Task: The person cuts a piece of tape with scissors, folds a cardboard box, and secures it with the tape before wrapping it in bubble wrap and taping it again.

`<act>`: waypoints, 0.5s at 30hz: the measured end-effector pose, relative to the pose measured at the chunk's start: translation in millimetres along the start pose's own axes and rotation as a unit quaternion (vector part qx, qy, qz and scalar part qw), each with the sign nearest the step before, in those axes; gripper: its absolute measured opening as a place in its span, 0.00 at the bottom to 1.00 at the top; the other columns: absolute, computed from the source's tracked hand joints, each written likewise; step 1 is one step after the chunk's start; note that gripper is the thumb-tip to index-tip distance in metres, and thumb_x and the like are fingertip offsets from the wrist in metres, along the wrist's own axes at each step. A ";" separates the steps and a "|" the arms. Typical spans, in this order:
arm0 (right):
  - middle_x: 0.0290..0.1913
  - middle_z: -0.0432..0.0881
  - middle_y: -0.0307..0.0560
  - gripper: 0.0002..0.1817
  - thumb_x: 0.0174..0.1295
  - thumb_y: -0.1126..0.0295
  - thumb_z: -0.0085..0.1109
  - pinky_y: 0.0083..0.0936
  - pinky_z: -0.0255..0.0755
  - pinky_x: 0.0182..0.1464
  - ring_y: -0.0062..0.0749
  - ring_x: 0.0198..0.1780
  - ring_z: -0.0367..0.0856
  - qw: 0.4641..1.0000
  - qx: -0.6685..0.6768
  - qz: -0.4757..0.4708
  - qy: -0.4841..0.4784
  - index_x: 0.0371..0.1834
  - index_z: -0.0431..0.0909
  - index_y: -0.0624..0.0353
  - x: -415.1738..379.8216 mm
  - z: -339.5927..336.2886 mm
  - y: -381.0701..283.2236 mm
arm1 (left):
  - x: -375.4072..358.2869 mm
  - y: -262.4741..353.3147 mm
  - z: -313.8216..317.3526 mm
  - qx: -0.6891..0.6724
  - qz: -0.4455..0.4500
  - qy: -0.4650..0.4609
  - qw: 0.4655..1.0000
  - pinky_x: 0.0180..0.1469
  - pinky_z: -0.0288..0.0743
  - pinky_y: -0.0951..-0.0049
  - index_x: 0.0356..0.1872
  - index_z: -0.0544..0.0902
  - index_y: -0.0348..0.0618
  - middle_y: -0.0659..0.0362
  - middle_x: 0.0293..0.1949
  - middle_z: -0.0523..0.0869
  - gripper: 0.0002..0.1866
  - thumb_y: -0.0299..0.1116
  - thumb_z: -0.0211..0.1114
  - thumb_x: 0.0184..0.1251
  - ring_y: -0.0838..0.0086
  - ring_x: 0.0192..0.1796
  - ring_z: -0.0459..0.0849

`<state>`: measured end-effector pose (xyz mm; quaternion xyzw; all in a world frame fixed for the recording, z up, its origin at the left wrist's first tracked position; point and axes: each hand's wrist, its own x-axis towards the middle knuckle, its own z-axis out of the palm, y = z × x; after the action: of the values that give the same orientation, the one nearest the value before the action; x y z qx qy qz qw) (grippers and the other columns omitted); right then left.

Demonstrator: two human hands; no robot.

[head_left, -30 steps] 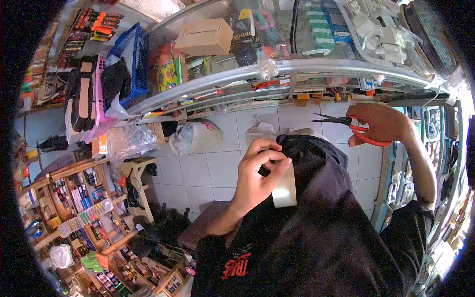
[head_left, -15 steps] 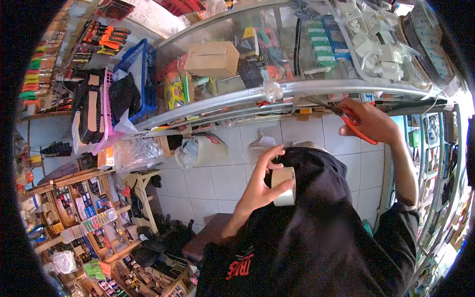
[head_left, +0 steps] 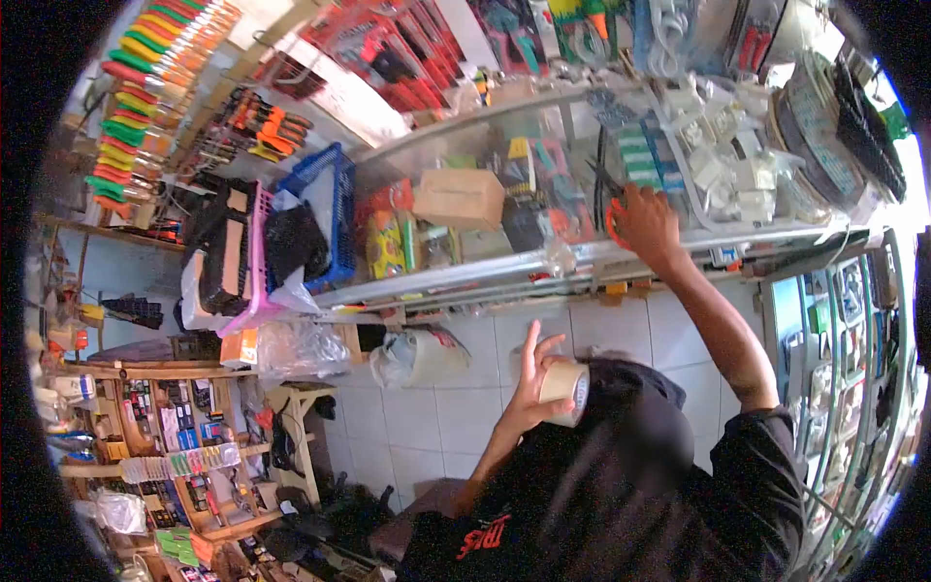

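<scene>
My left hand (head_left: 527,396) grips a wide roll of pale packing tape (head_left: 561,392) in front of my body, the thumb across its side and some fingers raised. Stretched forward over the glass counter (head_left: 465,263), my right hand (head_left: 650,225) is closed round the orange handles of a pair of scissors (head_left: 603,177). Their dark blades stand apart and point away from me, overlapping the counter top in this view. A brown cardboard box (head_left: 460,199) lies on the counter to the left of the scissors.
Blue (head_left: 339,209) and pink (head_left: 261,250) baskets stand at the counter's left end. White electrical fittings (head_left: 742,165) in plastic lie to the right. A wooden shelf (head_left: 184,456) of small goods fills the lower left. A white bag (head_left: 417,355) sits on the tiled floor.
My right hand has moved forward and left with the scissors, from the counter's front edge to over its top. The tape roll has tilted in my left hand. The view has tipped up.
</scene>
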<state>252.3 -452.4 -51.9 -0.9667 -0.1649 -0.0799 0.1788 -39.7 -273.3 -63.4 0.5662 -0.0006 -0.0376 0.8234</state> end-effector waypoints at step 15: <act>0.56 0.72 0.55 0.24 0.67 0.66 0.62 0.51 0.68 0.59 0.56 0.57 0.70 0.988 0.050 -0.016 0.145 0.67 0.77 0.58 -9.3 37.8 -3.2 | 138.3 151.2 -199.6 0.708 0.063 0.238 0.662 0.76 0.62 0.49 0.85 0.45 0.45 0.32 0.75 0.62 0.66 0.33 0.83 0.49 0.38 0.77 0.61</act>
<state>246.1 -438.2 -87.7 -0.9319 -0.1566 -0.2132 0.2480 116.1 -42.0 0.2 0.9667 0.1329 0.1623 0.1468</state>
